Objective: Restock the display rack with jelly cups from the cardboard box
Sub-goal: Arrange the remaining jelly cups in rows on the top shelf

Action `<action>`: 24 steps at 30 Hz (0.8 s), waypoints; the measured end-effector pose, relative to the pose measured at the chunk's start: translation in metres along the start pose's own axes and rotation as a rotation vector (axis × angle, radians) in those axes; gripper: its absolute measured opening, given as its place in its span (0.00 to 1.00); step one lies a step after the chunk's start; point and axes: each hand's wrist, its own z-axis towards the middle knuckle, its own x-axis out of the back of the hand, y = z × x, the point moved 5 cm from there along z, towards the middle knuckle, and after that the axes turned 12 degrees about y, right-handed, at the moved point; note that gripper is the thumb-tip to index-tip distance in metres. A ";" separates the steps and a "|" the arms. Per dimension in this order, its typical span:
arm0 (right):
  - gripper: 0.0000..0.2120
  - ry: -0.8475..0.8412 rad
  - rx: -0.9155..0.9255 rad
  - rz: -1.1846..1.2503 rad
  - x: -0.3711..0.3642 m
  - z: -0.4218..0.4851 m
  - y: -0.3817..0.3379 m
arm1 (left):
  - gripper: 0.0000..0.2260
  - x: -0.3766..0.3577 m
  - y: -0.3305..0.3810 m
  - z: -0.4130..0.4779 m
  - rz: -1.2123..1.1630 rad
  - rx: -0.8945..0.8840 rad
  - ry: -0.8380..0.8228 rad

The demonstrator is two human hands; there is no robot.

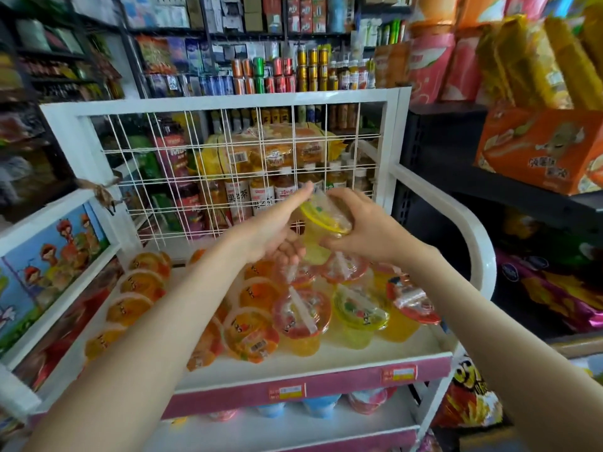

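Yellow-lidded clear plastic jelly cup (326, 220) held tilted above white display rack (326, 358) top shelf, right hand (362, 228) wrapped round it; left hand (277, 230) flat against its side, fingers extended. Cardboard box unseen. Risk: setting it on crowded, leaning orange and red-lidded cups (300, 316) could topple them.

your way to the top shelf (326, 357) is open from front and above; jelly cups (301, 313) crowd its middle and right, bare strips lie front and far left, the wire grid (228, 171) blocks the back.

Both hands (323, 226) raised, fingers curled
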 end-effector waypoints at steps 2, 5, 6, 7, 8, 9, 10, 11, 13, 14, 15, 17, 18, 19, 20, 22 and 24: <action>0.34 0.063 -0.084 0.036 -0.002 0.008 0.015 | 0.30 0.017 -0.004 0.016 0.040 -0.018 0.140; 0.32 0.108 -0.154 0.036 -0.012 0.019 0.036 | 0.19 0.041 -0.020 0.044 0.275 -0.166 0.395; 0.32 0.113 -0.164 0.033 -0.016 0.022 0.041 | 0.15 0.047 -0.025 0.053 0.384 -0.228 0.456; 0.32 0.114 -0.169 0.025 -0.019 0.025 0.045 | 0.13 0.051 -0.031 0.060 0.476 -0.272 0.495; 0.33 0.110 -0.177 0.013 -0.023 0.028 0.048 | 0.12 0.053 -0.036 0.067 0.539 -0.291 0.511; 0.33 0.101 -0.186 0.001 -0.027 0.031 0.051 | 0.12 0.054 -0.041 0.075 0.584 -0.295 0.505; 0.34 0.092 -0.195 -0.009 -0.031 0.035 0.054 | 0.12 0.054 -0.044 0.082 0.620 -0.297 0.486; 0.35 0.087 -0.205 -0.014 -0.035 0.039 0.057 | 0.12 0.052 -0.047 0.090 0.649 -0.296 0.460; 0.36 0.075 -0.223 -0.020 -0.044 0.048 0.063 | 0.13 0.047 -0.048 0.106 0.699 -0.296 0.404; 0.36 0.062 -0.229 -0.024 -0.049 0.051 0.067 | 0.13 0.043 -0.047 0.113 0.721 -0.303 0.382; 0.36 0.043 -0.234 -0.028 -0.054 0.054 0.070 | 0.13 0.039 -0.046 0.120 0.743 -0.314 0.369; 0.35 0.017 -0.239 -0.031 -0.060 0.057 0.075 | 0.12 0.032 -0.043 0.135 0.790 -0.325 0.344; 0.35 0.012 -0.237 -0.028 -0.062 0.058 0.078 | 0.12 0.028 -0.043 0.141 0.814 -0.324 0.333; 0.35 0.011 -0.231 -0.022 -0.064 0.058 0.079 | 0.11 0.025 -0.045 0.148 0.837 -0.322 0.325; 0.34 0.009 -0.230 -0.017 -0.065 0.059 0.081 | 0.10 0.023 -0.046 0.152 0.862 -0.321 0.319; 0.33 0.014 -0.236 -0.004 -0.065 0.059 0.082 | 0.09 0.019 -0.050 0.157 0.921 -0.314 0.315; 0.33 0.010 -0.257 0.014 -0.064 0.058 0.083 | 0.11 0.018 -0.053 0.158 0.970 -0.307 0.343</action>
